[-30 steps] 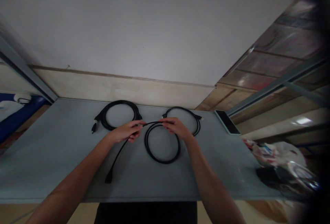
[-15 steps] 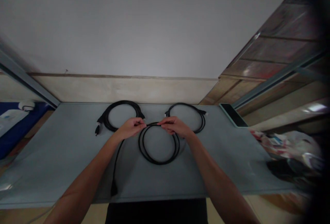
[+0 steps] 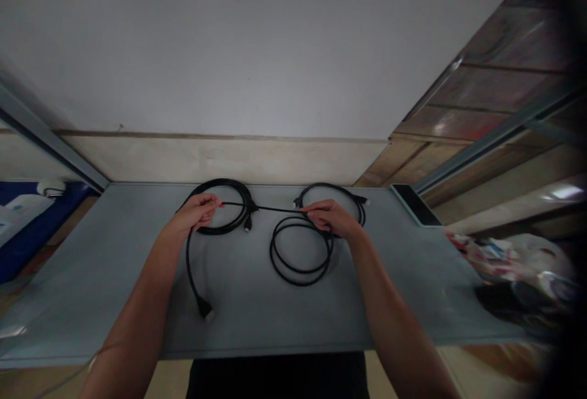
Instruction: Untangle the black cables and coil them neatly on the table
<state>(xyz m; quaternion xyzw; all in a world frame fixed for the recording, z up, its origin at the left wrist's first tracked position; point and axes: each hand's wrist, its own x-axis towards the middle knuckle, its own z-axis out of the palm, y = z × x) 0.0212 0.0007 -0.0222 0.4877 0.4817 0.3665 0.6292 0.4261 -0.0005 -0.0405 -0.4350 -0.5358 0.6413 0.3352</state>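
Note:
A black cable is stretched straight between my two hands above the table. My left hand pinches it on the left, and from there its end hangs down to a plug. On the right, my right hand pinches the same cable between thumb and fingertips. Loose loops of it dangle below my right hand. Behind my left hand lies a coiled black cable with a plug at its right side. Another coiled cable rests behind my right hand, partly hidden by it.
The grey table meets a pale wall at the back. A phone lies at the right rear edge. Plastic bags are piled beyond the right side. A white device sits on a blue surface at far left.
My hands have moved apart, the left one leftward and the right one slightly right. A longer straight stretch of cable now spans between them, and the loops have shifted right.

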